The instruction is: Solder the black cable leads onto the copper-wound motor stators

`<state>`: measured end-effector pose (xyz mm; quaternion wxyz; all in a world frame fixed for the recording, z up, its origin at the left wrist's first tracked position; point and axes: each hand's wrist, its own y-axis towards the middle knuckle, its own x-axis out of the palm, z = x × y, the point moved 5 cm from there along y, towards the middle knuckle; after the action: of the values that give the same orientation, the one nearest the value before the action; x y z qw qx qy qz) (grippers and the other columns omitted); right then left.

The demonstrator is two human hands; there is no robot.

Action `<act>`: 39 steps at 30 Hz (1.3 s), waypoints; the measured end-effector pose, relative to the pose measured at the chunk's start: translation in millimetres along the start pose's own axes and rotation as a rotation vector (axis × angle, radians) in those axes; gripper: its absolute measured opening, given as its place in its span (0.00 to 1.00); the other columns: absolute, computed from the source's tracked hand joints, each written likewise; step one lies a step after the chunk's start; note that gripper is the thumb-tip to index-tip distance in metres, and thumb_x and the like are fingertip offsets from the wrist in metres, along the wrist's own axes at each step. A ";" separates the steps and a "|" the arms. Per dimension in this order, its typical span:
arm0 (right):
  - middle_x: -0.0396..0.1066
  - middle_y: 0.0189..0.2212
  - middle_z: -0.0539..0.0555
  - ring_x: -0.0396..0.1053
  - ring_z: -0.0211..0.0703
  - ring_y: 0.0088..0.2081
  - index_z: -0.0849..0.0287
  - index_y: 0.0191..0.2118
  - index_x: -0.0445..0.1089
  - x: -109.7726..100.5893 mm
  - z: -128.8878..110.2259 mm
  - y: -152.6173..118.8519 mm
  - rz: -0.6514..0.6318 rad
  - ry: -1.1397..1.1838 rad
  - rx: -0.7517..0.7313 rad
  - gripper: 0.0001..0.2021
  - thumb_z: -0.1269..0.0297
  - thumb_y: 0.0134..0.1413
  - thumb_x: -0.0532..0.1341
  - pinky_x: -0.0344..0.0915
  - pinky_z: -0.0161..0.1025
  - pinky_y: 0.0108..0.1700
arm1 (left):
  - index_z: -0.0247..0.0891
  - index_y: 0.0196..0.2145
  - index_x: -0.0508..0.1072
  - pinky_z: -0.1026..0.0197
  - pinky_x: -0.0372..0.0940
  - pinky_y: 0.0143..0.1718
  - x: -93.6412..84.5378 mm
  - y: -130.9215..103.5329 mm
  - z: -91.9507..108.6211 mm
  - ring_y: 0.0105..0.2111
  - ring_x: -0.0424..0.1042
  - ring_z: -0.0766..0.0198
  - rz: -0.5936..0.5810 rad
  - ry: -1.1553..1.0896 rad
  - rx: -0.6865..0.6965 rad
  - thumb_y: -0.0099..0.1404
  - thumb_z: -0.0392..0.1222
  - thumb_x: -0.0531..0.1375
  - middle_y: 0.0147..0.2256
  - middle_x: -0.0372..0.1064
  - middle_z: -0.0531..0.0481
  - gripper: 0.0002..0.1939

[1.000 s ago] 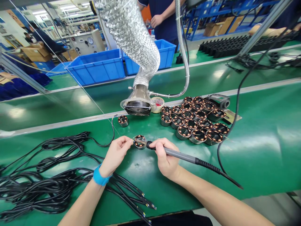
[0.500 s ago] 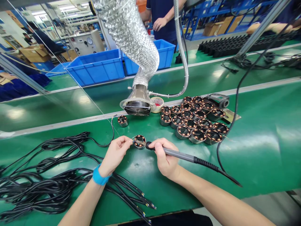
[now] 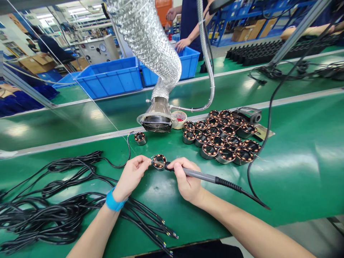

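Observation:
A small copper-wound motor stator stands on the green worktop between my hands. At its left rim my left hand is closed in a pinch on a thin wire, mostly hidden by the fingertips. My right hand grips a soldering iron like a pen. The iron's tip reaches left across the stator's top, close to my left fingertips; whether it touches the wire I cannot tell. Another stator sits behind, beside the end of a black cable.
Several stators are grouped at the right, near an iron stand. A fume extractor hangs behind the work, beside a small round tub. Black cables cover the left. Beyond are blue bins and a co-worker's hand.
My right hand has shifted slightly left, bringing the iron's tip farther over the stator. My left hand stays put. The co-worker's hand has lowered to a blue bin.

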<state>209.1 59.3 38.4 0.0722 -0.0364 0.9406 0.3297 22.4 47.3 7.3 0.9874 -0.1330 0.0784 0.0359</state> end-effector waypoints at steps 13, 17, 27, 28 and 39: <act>0.72 0.24 0.48 0.71 0.37 0.25 0.56 0.33 0.72 -3.2 0.0 -2.3 0.040 0.003 -0.014 0.12 0.68 0.64 0.53 0.70 0.35 0.33 | 0.35 0.30 0.68 0.66 0.42 0.20 -1.9 0.5 -4.7 0.20 0.47 0.73 -0.015 0.014 0.013 0.63 0.56 0.61 0.23 0.52 0.58 0.19; 0.71 0.23 0.48 0.71 0.38 0.24 0.56 0.32 0.72 -3.5 -0.4 -2.2 0.042 -0.021 0.006 0.13 0.65 0.65 0.53 0.70 0.37 0.32 | 0.35 0.30 0.68 0.66 0.41 0.20 -2.1 0.6 -5.6 0.19 0.46 0.73 -0.014 0.007 0.011 0.63 0.57 0.62 0.23 0.52 0.58 0.20; 0.72 0.23 0.48 0.72 0.38 0.27 0.55 0.33 0.72 -4.9 -3.0 -0.6 0.042 -0.008 -0.028 0.12 0.68 0.64 0.53 0.70 0.36 0.34 | 0.35 0.30 0.70 0.66 0.42 0.20 -2.1 1.4 -4.6 0.19 0.47 0.72 0.003 -0.004 0.016 0.60 0.58 0.63 0.22 0.53 0.58 0.20; 0.73 0.24 0.48 0.73 0.38 0.27 0.56 0.33 0.72 -5.0 -4.3 -0.2 0.045 -0.015 -0.032 0.11 0.68 0.64 0.53 0.70 0.36 0.34 | 0.35 0.30 0.70 0.66 0.42 0.20 -2.1 1.4 -4.3 0.19 0.47 0.73 0.004 -0.005 0.017 0.60 0.58 0.63 0.22 0.53 0.58 0.21; 0.72 0.33 0.52 0.70 0.38 0.31 0.54 0.50 0.71 7.9 -3.2 -5.1 -0.089 -0.176 -0.265 0.13 0.71 0.63 0.57 0.70 0.36 0.34 | 0.36 0.30 0.68 0.67 0.43 0.19 0.2 0.7 -0.6 0.18 0.47 0.74 -0.027 -0.032 -0.002 0.61 0.57 0.63 0.21 0.51 0.60 0.20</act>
<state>201.5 53.2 36.5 0.1634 -0.0583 0.8764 0.4493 22.5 47.8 6.5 0.9888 -0.1344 0.0606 0.0250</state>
